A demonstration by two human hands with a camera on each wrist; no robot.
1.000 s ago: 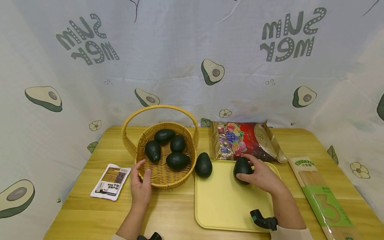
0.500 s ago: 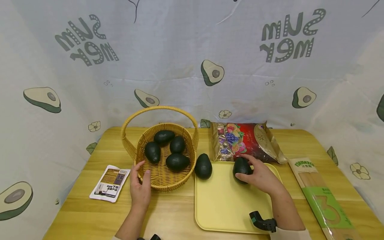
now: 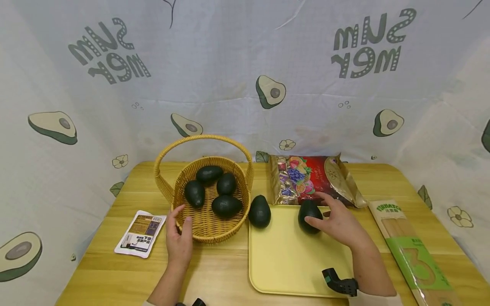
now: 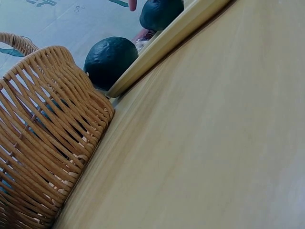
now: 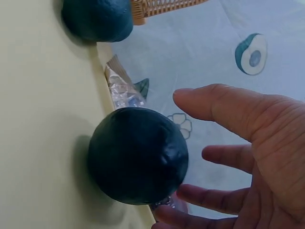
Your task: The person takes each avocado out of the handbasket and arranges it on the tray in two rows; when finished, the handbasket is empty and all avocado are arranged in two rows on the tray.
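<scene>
My right hand [image 3: 342, 223] hovers beside an avocado [image 3: 308, 212] on the pale yellow tray [image 3: 287, 265]. In the right wrist view its fingers are spread, with a gap between the thumb and that dark, round fruit [image 5: 138, 155]. A second avocado [image 3: 259, 212] rests at the tray's left edge, near the wicker basket [image 3: 220, 236]. Several more avocados [image 3: 226, 206] lie inside the basket, whose tall handle arches above it. At the basket's front left rim, my left hand [image 3: 179, 244] rests with thumb and fingers loosely extended; the left wrist view does not show it.
Behind the tray lies a red and gold candy bag [image 3: 314, 178]. A long noodle packet [image 3: 411, 250] stretches along the table's right side. Left of the basket is a small white pouch [image 3: 141, 233]. A printed cloth [image 3: 229, 63] hangs behind the wooden table [image 3: 103, 272].
My right hand has loosened from the avocado on the tray and drawn slightly to the right, leaving the fruit there. The left hand and basket stay in place.
</scene>
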